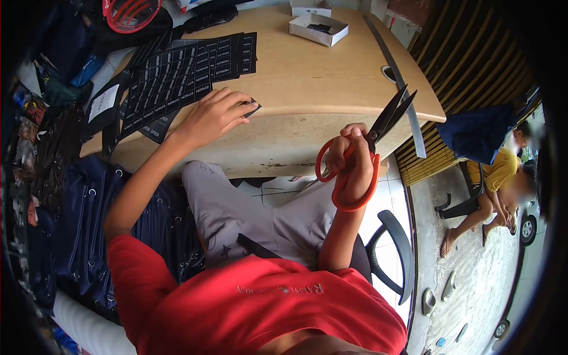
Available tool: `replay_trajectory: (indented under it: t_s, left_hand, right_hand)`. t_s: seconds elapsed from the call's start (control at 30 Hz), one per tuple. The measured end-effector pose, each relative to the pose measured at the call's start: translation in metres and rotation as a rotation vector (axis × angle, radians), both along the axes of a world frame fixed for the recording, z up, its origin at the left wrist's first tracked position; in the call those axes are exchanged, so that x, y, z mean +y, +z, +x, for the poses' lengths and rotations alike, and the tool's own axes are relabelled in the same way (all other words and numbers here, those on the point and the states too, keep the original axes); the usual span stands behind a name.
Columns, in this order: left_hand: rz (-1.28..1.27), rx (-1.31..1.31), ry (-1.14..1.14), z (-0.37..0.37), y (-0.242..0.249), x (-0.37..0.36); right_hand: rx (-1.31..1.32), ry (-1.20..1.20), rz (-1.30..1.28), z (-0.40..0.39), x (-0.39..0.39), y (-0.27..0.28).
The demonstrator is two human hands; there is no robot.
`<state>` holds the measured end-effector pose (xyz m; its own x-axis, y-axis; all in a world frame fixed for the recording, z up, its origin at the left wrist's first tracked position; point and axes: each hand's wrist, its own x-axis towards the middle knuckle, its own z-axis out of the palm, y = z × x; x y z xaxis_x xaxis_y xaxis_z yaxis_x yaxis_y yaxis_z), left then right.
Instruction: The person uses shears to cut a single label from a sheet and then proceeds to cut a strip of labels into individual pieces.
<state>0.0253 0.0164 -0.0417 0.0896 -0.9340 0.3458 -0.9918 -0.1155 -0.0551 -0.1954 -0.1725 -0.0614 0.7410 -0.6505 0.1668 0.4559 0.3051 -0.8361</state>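
We hold the scissors (pixel 361 148) up in our right hand (pixel 350 168), off the edge of the desk (pixel 331 77). Our fingers are curled tight through the orange handles, and the dark blades point up and away, almost closed. Our left hand (pixel 213 115) lies flat on the desk with its fingers spread out, pressing on one small black label (pixel 253 108) near the front edge. It grips nothing; it just holds the label down. Beside it is the big black sheet of labels (pixel 186 74), with rows of white words on it. We think we are between cuts: one little piece is off and the scissors wait in the air. The next cut would need the blades brought down to the sheet and lined up along a row, with the left hand keeping the sheet still. The desk is pale wood with a curved edge. A small white box (pixel 319 28) sits at the far side and a long metal ruler (pixel 402 89) lies along the right. Dark blue bags (pixel 89 225) are piled on our left. Outside, another person (pixel 497 183) sits on the ground.
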Motion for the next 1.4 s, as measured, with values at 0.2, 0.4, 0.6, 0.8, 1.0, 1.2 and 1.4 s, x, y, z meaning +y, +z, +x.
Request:
replay_trajectory:
  t_s: [0.2, 0.4, 0.6, 0.8, 1.0, 1.2, 1.4]
  left_hand:
    - [-0.402, -0.147, -0.292, -0.026, 0.003, 0.018]
    - [-0.573, -0.135, -0.410, -0.058, 0.028, 0.022]
    - [-0.583, -0.186, -0.470, -0.064, 0.033, 0.023]
    - [-0.514, -0.309, -0.333, -0.066, 0.035, 0.029]
    - [-0.639, 0.072, -0.179, -0.079, 0.019, 0.026]
    - [-0.544, 0.612, -0.101, -0.101, 0.026, 0.014]
    - [-0.667, 0.889, -0.058, -0.092, 0.024, 0.004]
  right_hand:
    - [-0.009, 0.066, -0.090, 0.008, 0.018, 0.004]
    - [0.092, 0.287, -0.123, 0.008, 0.044, 0.016]
    - [0.029, 0.556, 0.055, 0.003, 0.060, 0.021]
    - [0.021, 0.491, 0.013, 0.003, 0.065, 0.021]
    - [-0.033, 0.388, 0.009, 0.005, 0.063, 0.019]
    - [-0.001, 0.323, -0.116, 0.007, 0.065, 0.018]
    - [-0.066, 0.285, -0.129, 0.015, 0.066, 0.012]
